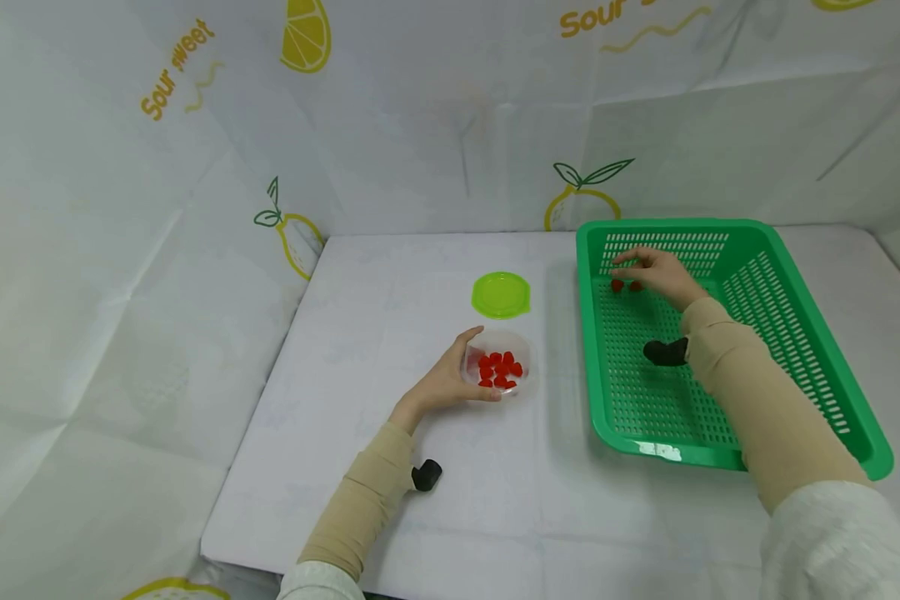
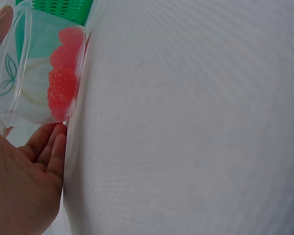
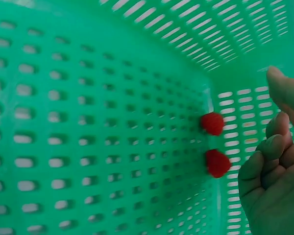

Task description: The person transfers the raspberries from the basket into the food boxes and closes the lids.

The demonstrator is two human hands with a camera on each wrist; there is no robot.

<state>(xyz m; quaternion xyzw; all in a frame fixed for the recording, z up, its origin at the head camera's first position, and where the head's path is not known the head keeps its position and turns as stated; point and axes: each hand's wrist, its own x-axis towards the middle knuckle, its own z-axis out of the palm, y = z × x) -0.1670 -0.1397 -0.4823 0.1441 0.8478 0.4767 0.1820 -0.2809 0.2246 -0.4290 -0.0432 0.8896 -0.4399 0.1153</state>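
My left hand holds a clear plastic tub from its left side, thumb and fingers spread round the wall. Several red raspberries lie inside; the left wrist view shows them along the bottom of the tub. Inside the green basket, my right hand hovers near the far left corner. Its fingers are loosely bent, with nothing visible between them in the right wrist view. Just below these fingers, one raspberry and another raspberry rest on the basket floor, a small gap apart.
A bright green lid lies flat behind the tub on the white-covered table. The basket has raised, slotted walls and fills the right part of the table. A white lemon-print sheet hangs behind.
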